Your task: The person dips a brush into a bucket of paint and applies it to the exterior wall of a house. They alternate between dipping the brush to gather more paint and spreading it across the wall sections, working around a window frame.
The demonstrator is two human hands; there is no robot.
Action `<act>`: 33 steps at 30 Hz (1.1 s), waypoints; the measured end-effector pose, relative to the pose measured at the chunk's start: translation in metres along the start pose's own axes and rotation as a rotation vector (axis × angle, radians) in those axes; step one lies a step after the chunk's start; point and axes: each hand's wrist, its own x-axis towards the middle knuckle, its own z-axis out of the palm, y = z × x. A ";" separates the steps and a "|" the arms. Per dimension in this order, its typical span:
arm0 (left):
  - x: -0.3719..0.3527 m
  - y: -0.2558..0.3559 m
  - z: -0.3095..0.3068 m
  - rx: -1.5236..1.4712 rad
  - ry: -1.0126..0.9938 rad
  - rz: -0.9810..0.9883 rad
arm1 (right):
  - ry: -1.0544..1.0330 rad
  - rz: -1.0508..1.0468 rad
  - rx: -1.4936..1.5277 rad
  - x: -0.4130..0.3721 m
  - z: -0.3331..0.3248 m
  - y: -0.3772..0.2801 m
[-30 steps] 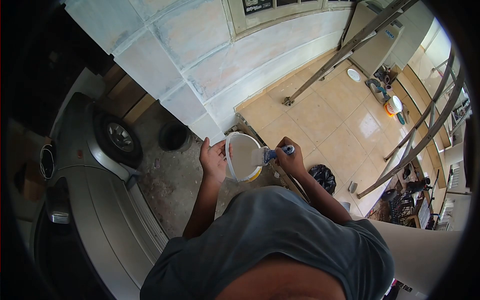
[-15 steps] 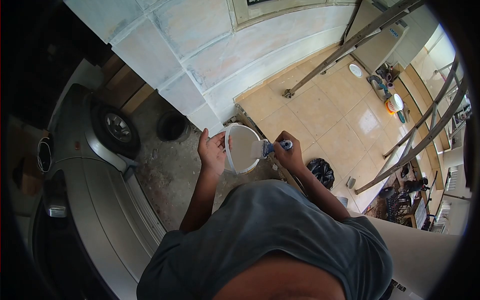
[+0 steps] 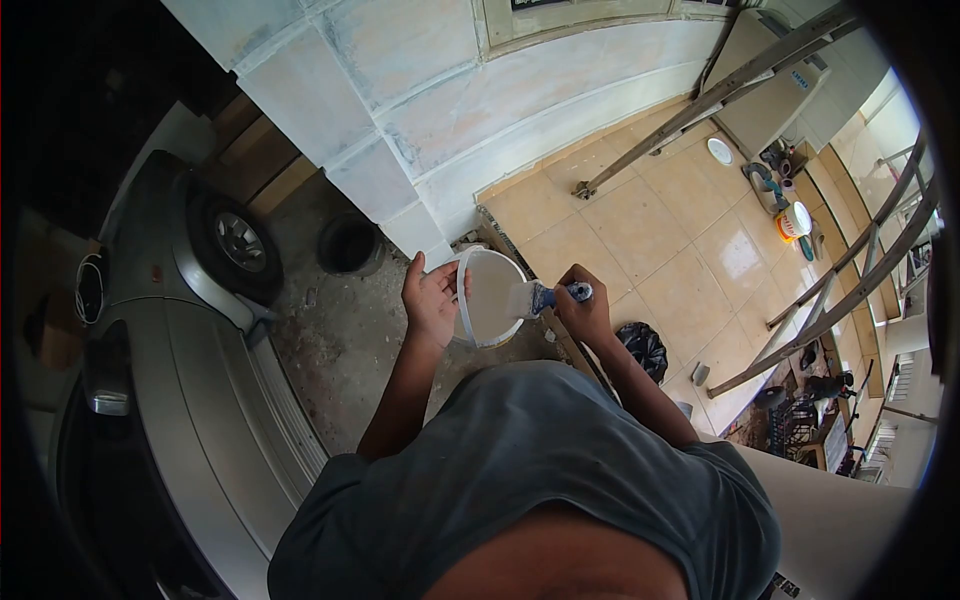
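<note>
A white plastic paint bucket [image 3: 496, 308] with pale, whitish paint in it is in front of my torso. My left hand [image 3: 436, 305] supports its left side, thumb pointing up and fingers reaching past the rim behind the white bail handle [image 3: 463, 300]. On the other side, my right hand [image 3: 585, 310] is wrapped around the blue, paint-smeared handle of a wide paintbrush [image 3: 541, 298]. The brush's pale bristles lie over the bucket's right rim, pointing inward.
A painted block wall [image 3: 420, 85] rises ahead. To the left are a parked car [image 3: 180, 400] and a black bucket [image 3: 350, 245]. Metal scaffold poles [image 3: 700, 105] cross the tiled floor [image 3: 640, 230] at right, near a black plastic bag [image 3: 642, 348] and another paint tub [image 3: 794, 221].
The view has shifted slightly, so the surroundings sit a little farther right. Both hands keep their hold, with the brush still at the bucket's right rim.
</note>
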 end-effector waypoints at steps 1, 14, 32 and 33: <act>-0.002 0.001 0.003 -0.005 0.010 0.002 | -0.003 -0.010 0.004 0.000 0.000 0.002; -0.002 0.002 -0.001 0.011 -0.017 -0.003 | -0.033 0.083 0.076 0.000 -0.004 -0.002; 0.000 0.013 -0.013 -0.002 -0.004 0.023 | -0.038 0.031 0.079 -0.001 0.008 -0.003; 0.001 0.013 -0.012 -0.014 0.002 0.031 | -0.033 0.048 0.073 0.000 0.007 -0.005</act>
